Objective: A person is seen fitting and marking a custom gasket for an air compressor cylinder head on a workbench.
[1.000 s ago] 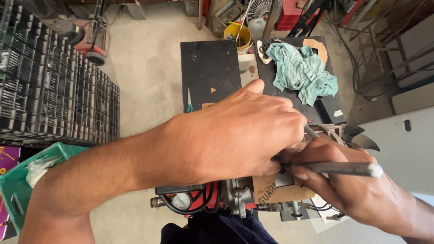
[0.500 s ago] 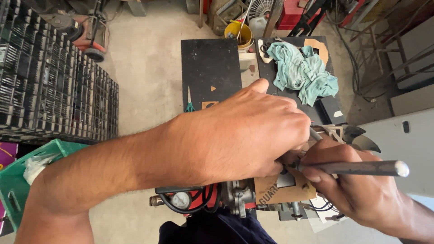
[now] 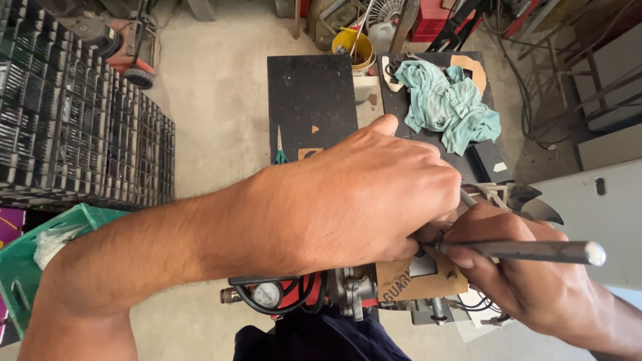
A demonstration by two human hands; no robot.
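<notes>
My left hand (image 3: 374, 194) reaches across from the left, fingers curled down over the top of a small engine assembly (image 3: 314, 294) with black hoses, a round gauge and red parts; what the fingers grip is hidden. My right hand (image 3: 528, 281) comes in from the lower right and holds a grey metal rod-like tool (image 3: 528, 251), its tip pointing left under my left hand. A brown cardboard piece (image 3: 414, 281) hangs on the assembly just below both hands.
A black worktop (image 3: 307, 100) lies beyond, with a teal rag (image 3: 448, 100) and a yellow bucket (image 3: 354, 47) further back. Stacked black crates (image 3: 73, 120) fill the left, a green crate (image 3: 27, 261) sits lower left, a white panel (image 3: 595, 207) at right.
The metal tool in my right hand has slid a little to the right and back. My left hand stays over the assembly.
</notes>
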